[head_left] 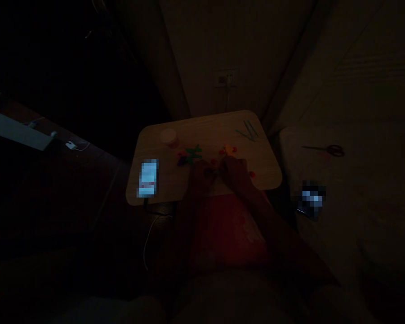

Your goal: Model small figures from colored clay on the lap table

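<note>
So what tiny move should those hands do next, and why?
Maybe bring the left hand and right hand slowly together: they're close to each other at the table, beside a small red piece. It's too dark to tell what they hold, so gentle seems best.

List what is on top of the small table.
On the table: a lit screen, a round tub, green pieces, a purple piece, a yellow piece, red pieces and thin sticks. The left hand and right hand hide whatever lies beneath them.
</note>
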The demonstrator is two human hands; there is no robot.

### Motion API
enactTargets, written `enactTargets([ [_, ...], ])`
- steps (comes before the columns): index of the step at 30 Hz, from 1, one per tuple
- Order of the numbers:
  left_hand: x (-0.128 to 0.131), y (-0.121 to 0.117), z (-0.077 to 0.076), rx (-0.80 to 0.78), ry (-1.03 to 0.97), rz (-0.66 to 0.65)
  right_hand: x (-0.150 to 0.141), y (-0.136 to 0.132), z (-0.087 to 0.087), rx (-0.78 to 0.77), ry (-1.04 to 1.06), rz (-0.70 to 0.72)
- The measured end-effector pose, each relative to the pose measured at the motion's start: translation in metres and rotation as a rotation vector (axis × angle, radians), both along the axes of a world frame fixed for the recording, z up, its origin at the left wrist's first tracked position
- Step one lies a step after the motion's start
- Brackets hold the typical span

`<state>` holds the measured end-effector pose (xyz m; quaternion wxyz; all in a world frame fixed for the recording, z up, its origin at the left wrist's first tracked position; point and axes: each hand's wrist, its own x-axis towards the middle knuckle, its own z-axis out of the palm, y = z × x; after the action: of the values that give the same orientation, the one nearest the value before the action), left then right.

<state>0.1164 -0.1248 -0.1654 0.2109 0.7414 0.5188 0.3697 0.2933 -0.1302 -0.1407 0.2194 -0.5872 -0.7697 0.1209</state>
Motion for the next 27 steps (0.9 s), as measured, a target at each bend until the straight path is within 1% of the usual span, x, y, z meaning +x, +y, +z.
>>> enactTargets([
  [3,-0.0003,-0.0003,-0.0003,-0.014,0.006,0.013,0.0017,-0.0002,-0.0011,0.003,0.081,-0.006],
  [5,-0.0002,-0.0006,-0.0007,-0.024,0.013,0.024,0.0019,0.0005,-0.0024,0.004,0.094,-0.015],
  [10,0.0002,-0.0005,0.0001,-0.022,0.024,0.01,0.0005,0.0022,-0.0022,-0.025,0.048,0.004],
  [14,-0.0006,-0.0004,0.0024,-0.023,0.027,-0.003,0.0008,0.003,-0.0006,-0.048,0.012,-0.009],
  [20,-0.001,-0.0015,0.0047,-0.042,0.035,0.012,0.0001,0.0036,-0.001,-0.035,0.085,0.02],
  [27,-0.0025,0.0005,0.0033,-0.042,0.045,0.0,-0.0035,0.0026,0.0008,-0.047,-0.012,-0.003],
])
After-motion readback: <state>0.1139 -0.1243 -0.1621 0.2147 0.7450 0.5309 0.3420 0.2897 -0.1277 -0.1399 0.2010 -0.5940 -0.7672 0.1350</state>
